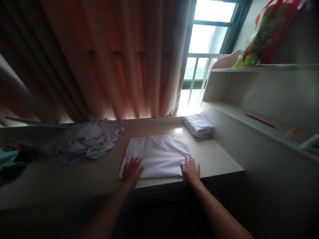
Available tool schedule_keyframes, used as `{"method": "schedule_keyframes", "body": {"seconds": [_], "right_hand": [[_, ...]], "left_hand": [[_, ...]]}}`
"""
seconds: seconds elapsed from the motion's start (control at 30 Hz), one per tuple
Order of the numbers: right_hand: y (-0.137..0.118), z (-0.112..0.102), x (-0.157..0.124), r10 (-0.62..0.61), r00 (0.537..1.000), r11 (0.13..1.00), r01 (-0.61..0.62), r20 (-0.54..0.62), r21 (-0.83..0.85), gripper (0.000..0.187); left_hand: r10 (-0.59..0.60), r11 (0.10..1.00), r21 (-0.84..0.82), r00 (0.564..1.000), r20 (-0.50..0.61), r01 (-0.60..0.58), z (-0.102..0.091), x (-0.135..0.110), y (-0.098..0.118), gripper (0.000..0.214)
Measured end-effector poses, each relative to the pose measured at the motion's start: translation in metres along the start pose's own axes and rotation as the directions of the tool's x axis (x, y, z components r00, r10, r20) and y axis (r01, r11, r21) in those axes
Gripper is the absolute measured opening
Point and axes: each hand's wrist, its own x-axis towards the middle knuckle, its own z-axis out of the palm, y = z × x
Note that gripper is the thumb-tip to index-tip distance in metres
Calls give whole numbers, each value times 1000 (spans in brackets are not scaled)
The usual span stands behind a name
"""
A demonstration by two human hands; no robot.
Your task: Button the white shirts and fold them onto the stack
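Note:
A white cloth (159, 156), folded into a flat rectangle, lies on the pale desk (224, 162) in front of me. My left hand (132, 172) rests with fingers spread on its near left corner. On the near right corner lies my right hand (190, 169), palm down and fingers stretched out. Some soft creases run across the cloth between the two hands. Whether it is a garment or a plain sheet I cannot tell.
A crumpled heap of white cloth (89, 139) sits to the left. At the back right is a neat folded stack (198, 124). Shelves hold a red pencil (260, 120) and a colourful bag (266, 36). Curtains (112, 59) hang behind, beside a window (209, 36).

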Motion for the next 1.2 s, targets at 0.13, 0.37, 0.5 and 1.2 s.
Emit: {"method": "schedule_keyframes", "body": {"seconds": [0.13,0.37,0.5,1.2], "right_hand": [[3,-15,-2,1,1000,1000,0,26,-28,65],[-41,-43,43,-256,966,966,257,-32,25,63],[-49,-32,68,-194,977,979,186,89,87,69],[-13,-3,70,3,999,999,-1,-48,51,81]], "left_hand": [[-5,1000,-8,998,67,6,-5,-9,0,61],[56,998,-29,997,-56,-58,-40,47,26,55],[6,999,-47,1000,20,-5,-31,79,15,57],[-110,994,-36,992,-58,108,5,70,-22,62]]}}
